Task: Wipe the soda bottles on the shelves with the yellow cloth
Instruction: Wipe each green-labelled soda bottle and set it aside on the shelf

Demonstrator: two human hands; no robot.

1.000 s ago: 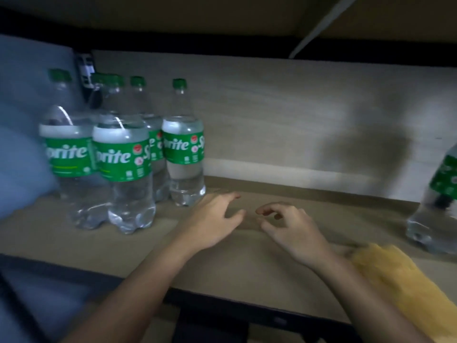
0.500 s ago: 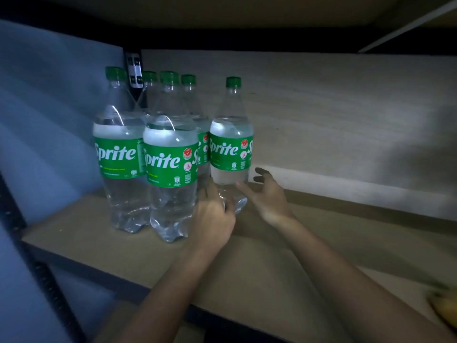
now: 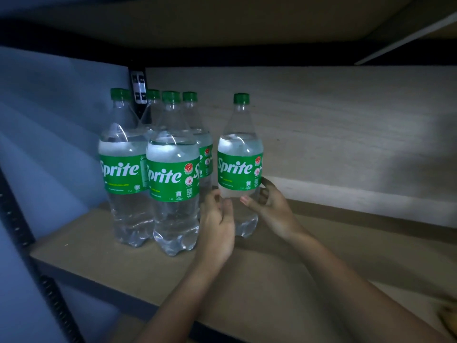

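Head camera view shows both hands on one clear plastic Sprite bottle with a green cap and green label (image 3: 240,167), which now stands a little apart to the right of the other bottles, with a gap where half a second ago it stood close against them. The left hand (image 3: 217,226) has risen from the bottle's base to its lower body, fingers curled round the left side just under the label. The right hand (image 3: 270,209), which was open beside the bottle, now wraps the right side, thumb across the front below the label and fingers behind. The bottle is upright, and whether its base still touches the brown wooden shelf board (image 3: 284,276) cannot be told. It is full of clear liquid almost to the shoulder, the white "Sprite" lettering faces the camera, and light glints on its neck. The cluster of matching clear Sprite bottles (image 3: 173,179) stands at the left rear of the shelf, two in front and more behind, near a black metal upright (image 3: 139,95) and the pale wood-grain back panel (image 3: 346,134). At the lower right edge a blurred yellow cloth corner (image 3: 448,318) barely shows, lying on the shelf well apart from the hands.
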